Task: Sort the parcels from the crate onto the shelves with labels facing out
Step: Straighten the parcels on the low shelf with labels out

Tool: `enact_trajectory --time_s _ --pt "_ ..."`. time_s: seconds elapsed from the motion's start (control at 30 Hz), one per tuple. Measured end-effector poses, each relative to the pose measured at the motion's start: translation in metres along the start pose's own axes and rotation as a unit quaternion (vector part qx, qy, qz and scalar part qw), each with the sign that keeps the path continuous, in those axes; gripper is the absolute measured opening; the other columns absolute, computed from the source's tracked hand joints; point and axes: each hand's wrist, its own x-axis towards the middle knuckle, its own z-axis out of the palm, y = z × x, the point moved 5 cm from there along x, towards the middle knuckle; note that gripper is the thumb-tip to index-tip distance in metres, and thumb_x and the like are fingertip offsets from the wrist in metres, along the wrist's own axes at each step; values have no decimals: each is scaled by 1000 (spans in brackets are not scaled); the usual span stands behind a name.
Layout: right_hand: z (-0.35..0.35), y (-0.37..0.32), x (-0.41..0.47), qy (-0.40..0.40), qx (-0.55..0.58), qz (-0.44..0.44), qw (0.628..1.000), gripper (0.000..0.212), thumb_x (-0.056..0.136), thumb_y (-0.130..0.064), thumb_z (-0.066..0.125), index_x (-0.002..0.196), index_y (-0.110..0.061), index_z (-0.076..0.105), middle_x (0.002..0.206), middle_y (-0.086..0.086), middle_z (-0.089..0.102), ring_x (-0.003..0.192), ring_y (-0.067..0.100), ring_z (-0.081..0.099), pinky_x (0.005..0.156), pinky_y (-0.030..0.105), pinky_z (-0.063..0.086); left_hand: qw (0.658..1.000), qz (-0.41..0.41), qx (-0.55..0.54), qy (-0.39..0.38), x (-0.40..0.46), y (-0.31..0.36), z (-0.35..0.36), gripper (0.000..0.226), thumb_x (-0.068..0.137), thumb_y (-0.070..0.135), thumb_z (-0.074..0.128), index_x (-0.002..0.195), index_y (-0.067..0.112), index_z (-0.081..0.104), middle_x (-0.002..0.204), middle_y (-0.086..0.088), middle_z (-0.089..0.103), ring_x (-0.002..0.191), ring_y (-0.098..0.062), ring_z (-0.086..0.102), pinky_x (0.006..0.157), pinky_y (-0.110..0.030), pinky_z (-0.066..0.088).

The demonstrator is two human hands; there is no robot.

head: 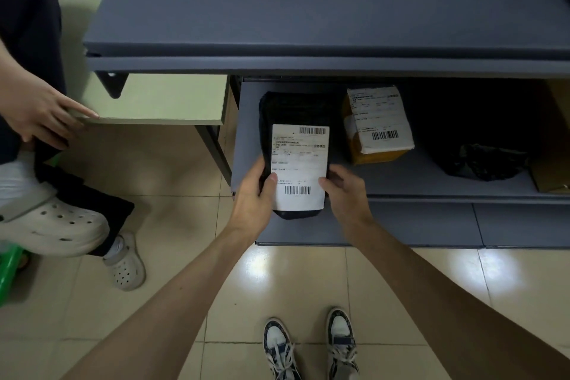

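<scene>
A black parcel [293,111] with a white shipping label on top lies on the lower grey shelf [401,185], its near end over the shelf's front edge. My left hand [254,194] grips its left near edge, thumb on the label. My right hand [345,191] holds the right near corner with fingertips at the label's edge. To the right on the same shelf sit a yellow parcel [376,129] with its label up and a crumpled black bag parcel [484,160].
The upper grey shelf [308,9] overhangs the lower one. A brown box [552,176] stands at the far right. Left, another person's hand [40,114] rests on a pale table [160,98]; their clogs and a green crate [9,274] are on the tiled floor.
</scene>
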Motion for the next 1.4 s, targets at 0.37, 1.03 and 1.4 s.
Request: enact_trajectory --time_s 0.37,1.03,1.4 --pt "-4 -25 4 46 -2 -65 997 27 95 -6 56 120 -10 64 120 11 62 104 18 64 93 38 55 996 46 -9 70 7 20 -2 34 105 11 47 137 17 54 125 7 65 111 5 60 97 -27 54" --pt "17 -32 23 13 -57 -41 997 34 96 1 53 128 -7 60 111 0 63 103 12 61 79 9 51 991 0 117 59 32 -8 -20 46 103 26 49 148 29 43 130 12 64 119 -9 60 105 -33 49" --pt "16 -67 15 -26 -467 -177 866 27 99 -19 47 119 -4 55 122 16 53 114 31 50 89 39 47 893 76 442 37 31 26 -28 51 101 29 51 148 13 38 134 -16 50 120 -34 49 87 -46 49"
